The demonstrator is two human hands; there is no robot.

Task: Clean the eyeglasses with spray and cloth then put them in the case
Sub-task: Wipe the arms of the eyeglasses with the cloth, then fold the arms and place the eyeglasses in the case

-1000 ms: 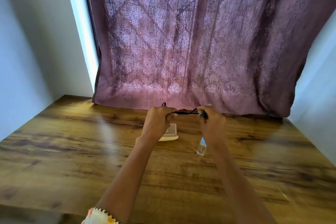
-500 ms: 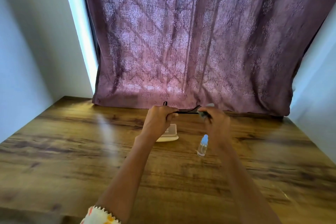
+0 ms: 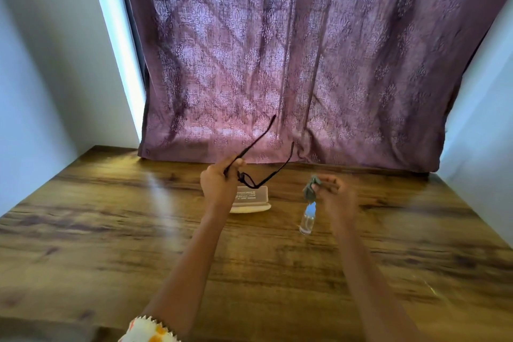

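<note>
Left hand (image 3: 219,183) closed around one end of the glasses (image 3: 261,166), held in the air, both temples unfolded and pointing up and away toward the curtain (image 3: 305,58). Front of frame hangs just right of the fist; lenses hard to make out. Right hand (image 3: 334,191) pinches a crumpled grey cloth (image 3: 311,189) between thumb and fingertips, other fingers loosely curled; hand a bit blurred. Hands apart, the cloth not touching the glasses.

Landmark: case (image 3: 254,198), on the table (image 3: 111,230), light-coloured, lid looks raised, partly hidden behind the left hand. Glasses above the case, not touching it. Spray bottle (image 3: 307,219) upright on the table to the right of the case, slightly nearer the camera, clear body, pale blue cap, directly under the cloth. Right hand right of the case, above the bottle. Curtain hangs behind the case, down to the table's far edge. Patterned sleeve (image 3: 150,332) at bottom edge, well in front of the case.
</note>
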